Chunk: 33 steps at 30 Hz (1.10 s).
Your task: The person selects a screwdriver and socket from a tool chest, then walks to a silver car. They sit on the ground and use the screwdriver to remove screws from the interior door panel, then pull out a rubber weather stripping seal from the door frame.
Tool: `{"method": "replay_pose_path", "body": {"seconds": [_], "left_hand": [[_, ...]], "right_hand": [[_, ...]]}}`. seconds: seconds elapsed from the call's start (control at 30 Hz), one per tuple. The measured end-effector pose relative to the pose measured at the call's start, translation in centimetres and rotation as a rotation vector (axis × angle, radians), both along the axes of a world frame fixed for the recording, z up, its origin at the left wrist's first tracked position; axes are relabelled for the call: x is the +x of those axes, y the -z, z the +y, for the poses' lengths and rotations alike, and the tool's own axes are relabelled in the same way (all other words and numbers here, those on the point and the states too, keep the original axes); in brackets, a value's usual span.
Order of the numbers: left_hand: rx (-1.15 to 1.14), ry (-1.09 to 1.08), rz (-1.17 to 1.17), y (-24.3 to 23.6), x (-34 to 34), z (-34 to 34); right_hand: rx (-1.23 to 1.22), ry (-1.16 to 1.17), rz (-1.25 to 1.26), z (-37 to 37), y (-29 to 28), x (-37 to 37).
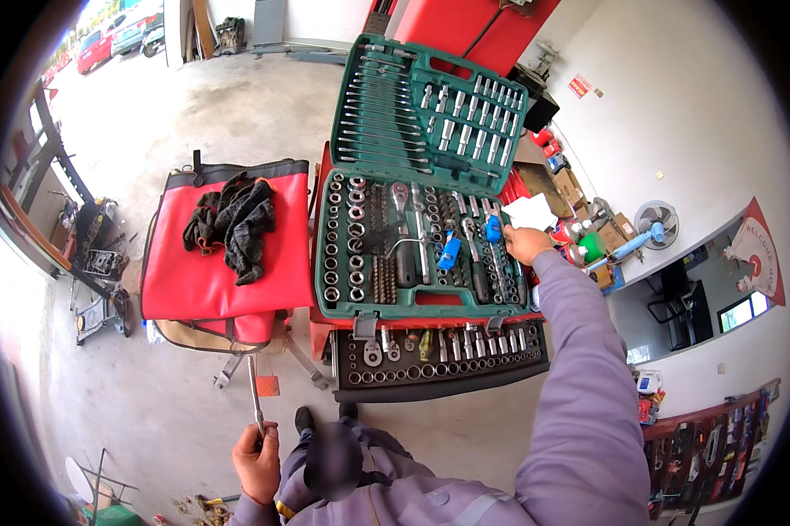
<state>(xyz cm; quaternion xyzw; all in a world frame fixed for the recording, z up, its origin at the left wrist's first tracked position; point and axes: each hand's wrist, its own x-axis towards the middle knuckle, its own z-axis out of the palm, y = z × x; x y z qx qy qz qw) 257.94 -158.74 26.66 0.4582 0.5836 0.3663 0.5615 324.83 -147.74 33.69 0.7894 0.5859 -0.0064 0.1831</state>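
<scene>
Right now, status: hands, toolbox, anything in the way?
Left hand gripping metal tool. Right hand by blue piece, contact unclear. Toolbox open; second blue piece lying over its tools.

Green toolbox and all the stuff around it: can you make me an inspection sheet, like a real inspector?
Surface: red cart under the open green toolbox; black drawer pulled out below.
Job's things: shiny sockets in rows; long metal tool out of the box.
Clutter: dark gloves on a red cover, left of the toolbox.
Grips: left grip closed around the metal tool; right grip at the toolbox's right side, by a blue item; whether it holds anything is unclear.
Cables: nothing seen for certain.
Surroundings: fan at right; cars outside, upper left.
</scene>
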Motion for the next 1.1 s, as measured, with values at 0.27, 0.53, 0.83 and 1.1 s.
{"method": "replay_pose_path", "body": {"seconds": [0.27, 0.53, 0.83, 1.1], "left_hand": [[-0.190, 0.130, -0.349, -4.7, 4.5, 3.4], [-0.115, 0.646, -0.612, -11.1, 25.1, 2.1], [-0.515, 0.980, -0.822, -12.9, 57.1, -23.4], [-0.701, 1.292, -0.671, -13.8, 78.0, -51.1]], "right_hand": [[0.623, -0.006, 0.024, -3.4, -2.7, -3.7], [1.289, 0.280, 1.081, -26.4, -13.0, -17.8], [1.596, 0.871, 1.816, -52.7, -1.3, -14.1], [1.745, 1.025, 0.327, -70.4, -1.5, 1.9]]}}
